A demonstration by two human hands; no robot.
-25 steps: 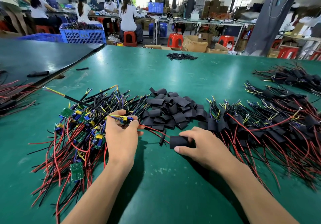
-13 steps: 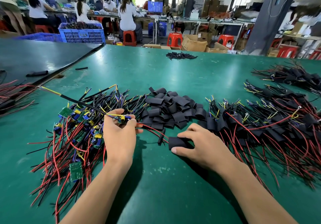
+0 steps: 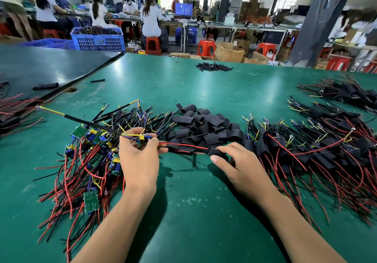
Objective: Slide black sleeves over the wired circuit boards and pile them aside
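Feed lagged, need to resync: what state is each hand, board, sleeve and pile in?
Left hand: pinching a wired circuit board.
Right hand: gripping a black sleeve at the red leads.
Held board: unsleeved.
Left pile: bare boards.
Centre pile: empty sleeves.
Right pile: sleeved boards.

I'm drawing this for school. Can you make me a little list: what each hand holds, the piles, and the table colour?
Left hand: holds a wired circuit board
Right hand: pinches a black sleeve, red wire reaching it
Left pile: bare boards with wires
Middle pile: empty sleeves
Right pile: sleeved boards
Table: green
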